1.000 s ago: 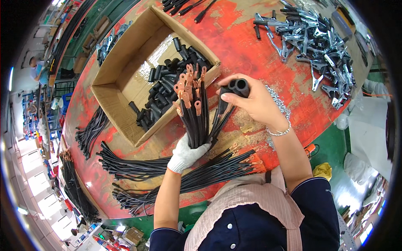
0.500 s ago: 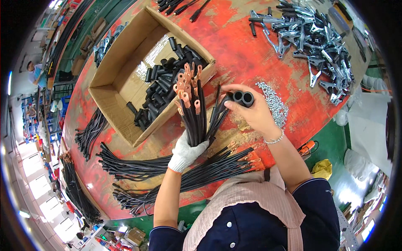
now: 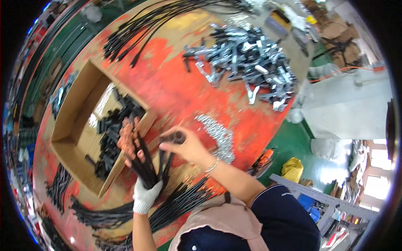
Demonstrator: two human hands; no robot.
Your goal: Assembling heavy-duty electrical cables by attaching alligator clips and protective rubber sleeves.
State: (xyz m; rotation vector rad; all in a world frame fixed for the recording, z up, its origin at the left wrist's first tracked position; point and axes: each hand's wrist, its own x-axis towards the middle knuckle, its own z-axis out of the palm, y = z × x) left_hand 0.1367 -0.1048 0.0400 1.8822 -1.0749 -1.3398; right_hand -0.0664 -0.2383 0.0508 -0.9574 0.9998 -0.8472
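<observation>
My left hand (image 3: 146, 197), in a white glove, is closed around a bundle of black cables (image 3: 145, 172). Copper lugs (image 3: 129, 140) fan out at the bundle's upper end. My bare right hand (image 3: 196, 147), a bracelet on its wrist, grips a few short black sleeves (image 3: 179, 137) just right of the bundle. Blur hides whether a cable end sits inside one of them. Left of the bundle, an open cardboard box (image 3: 63, 115) holds a heap of similar black sleeves (image 3: 112, 131).
Metal spring clamps (image 3: 255, 62) are piled at the table's far right. Small silver screws (image 3: 217, 136) lie scattered beyond my right wrist. More cables with lugs (image 3: 178, 209) rest by my apron, and long black cables (image 3: 155, 21) lie along the far side.
The whole view has swung, so table and hands appear farther left, with more floor showing at right. Both hands keep their grips. The sleeves stay close beside the cable bundle.
</observation>
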